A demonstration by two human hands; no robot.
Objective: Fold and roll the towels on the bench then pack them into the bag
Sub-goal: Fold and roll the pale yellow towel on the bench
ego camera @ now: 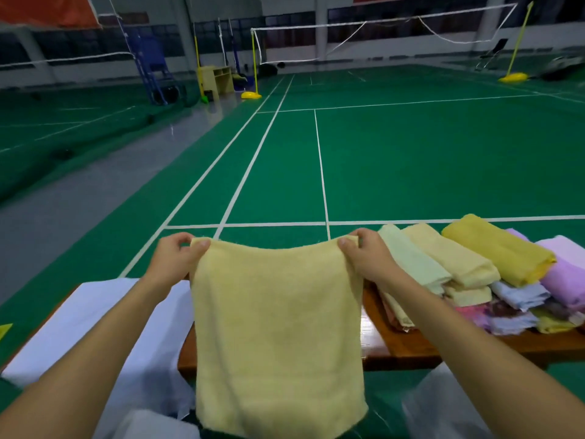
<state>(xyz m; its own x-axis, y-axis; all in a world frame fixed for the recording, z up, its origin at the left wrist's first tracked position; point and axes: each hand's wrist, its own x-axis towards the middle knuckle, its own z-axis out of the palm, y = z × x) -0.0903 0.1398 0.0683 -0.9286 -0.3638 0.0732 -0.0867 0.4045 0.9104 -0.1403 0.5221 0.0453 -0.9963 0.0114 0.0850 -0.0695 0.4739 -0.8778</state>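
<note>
A pale yellow towel [278, 327] hangs flat in front of me over the wooden bench [408, 346]. My left hand [174, 258] pinches its top left corner and my right hand [364, 255] pinches its top right corner. The towel's lower edge drops below the bench's front edge. To the right on the bench lies a heap of towels [493, 277] in pale green, cream, yellow, lilac, blue and pink, some of them folded. A white bag [95, 315] lies to the left, partly behind my left forearm.
Beyond the bench stretches a green badminton court floor [411, 160] with white lines. Nets, yellow posts [253, 74] and a blue umpire chair [155, 71] stand far back. A yellow scrap [4, 329] shows at the left edge.
</note>
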